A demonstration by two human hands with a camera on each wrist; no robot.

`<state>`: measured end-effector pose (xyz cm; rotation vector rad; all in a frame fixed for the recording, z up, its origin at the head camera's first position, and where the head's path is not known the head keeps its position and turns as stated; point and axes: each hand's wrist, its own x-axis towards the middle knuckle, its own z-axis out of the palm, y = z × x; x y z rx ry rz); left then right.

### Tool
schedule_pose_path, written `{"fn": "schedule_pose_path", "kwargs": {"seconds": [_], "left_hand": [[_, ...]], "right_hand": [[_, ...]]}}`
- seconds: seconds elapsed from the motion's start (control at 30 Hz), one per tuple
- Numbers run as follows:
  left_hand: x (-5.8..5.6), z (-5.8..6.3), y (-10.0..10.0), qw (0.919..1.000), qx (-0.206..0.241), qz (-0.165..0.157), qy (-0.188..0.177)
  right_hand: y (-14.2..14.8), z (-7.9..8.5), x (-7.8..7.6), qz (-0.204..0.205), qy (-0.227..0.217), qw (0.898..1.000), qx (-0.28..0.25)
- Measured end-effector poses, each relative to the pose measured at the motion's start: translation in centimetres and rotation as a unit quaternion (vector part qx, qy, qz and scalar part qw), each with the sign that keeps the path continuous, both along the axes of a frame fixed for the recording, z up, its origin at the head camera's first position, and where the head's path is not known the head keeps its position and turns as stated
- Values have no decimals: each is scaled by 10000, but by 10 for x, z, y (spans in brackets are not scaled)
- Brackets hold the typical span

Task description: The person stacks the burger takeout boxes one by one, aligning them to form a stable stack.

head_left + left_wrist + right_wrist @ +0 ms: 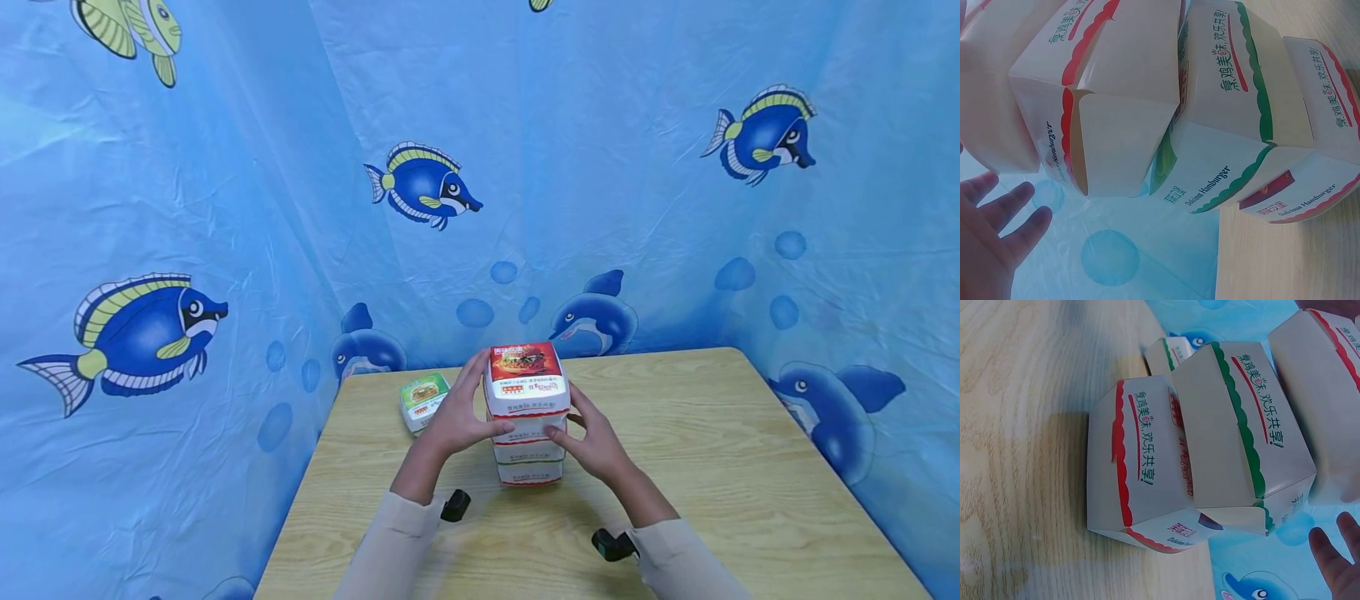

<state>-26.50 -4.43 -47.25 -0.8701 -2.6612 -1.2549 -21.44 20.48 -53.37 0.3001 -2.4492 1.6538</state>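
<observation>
A stack of several hamburger boxes [527,402] stands on the table, the uppermost with a red burger picture on its lid. In the left wrist view, a green-trimmed box [1235,81] sits between red-trimmed ones. My left hand [461,417] is at the stack's left side, its thumb before the second box from the top. Opposite it is my right hand [600,442], thumb at the same level. Both hands have spread fingers; the visible fingers [1029,228] in the left wrist view and fingers [1329,553] in the right extend past the boxes. Contact is unclear.
Another hamburger box [422,402], with a green lid picture, lies on the wooden table [697,450] behind my left hand. A blue curtain [525,208] printed with fish and dolphins hangs around the table. Dark wrist devices [613,545] sit below both hands.
</observation>
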Motion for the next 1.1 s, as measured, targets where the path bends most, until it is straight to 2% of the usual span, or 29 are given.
{"fn": "schedule_pose_path", "kwargs": {"seconds": [0.27, 0.37, 0.73, 0.93, 1.1], "left_hand": [[1, -2, -2, 9998, 121, -105, 113], [3, -5, -5, 9997, 234, -83, 41], [11, -18, -26, 9982, 161, 356, -448], [6, -33, -43, 9966, -59, 610, -554], [-3, -49, -60, 9897, -400, 1019, -919]], "right_hand": [[3, 2, 1, -35, 191, 9998, 81], [4, 5, 2, 1, 216, 9997, 66], [8, 20, 6, -5, 178, 9997, 160], [7, 24, 7, 6, 217, 9996, 187], [8, 29, 7, -5, 255, 9994, 229]]}}
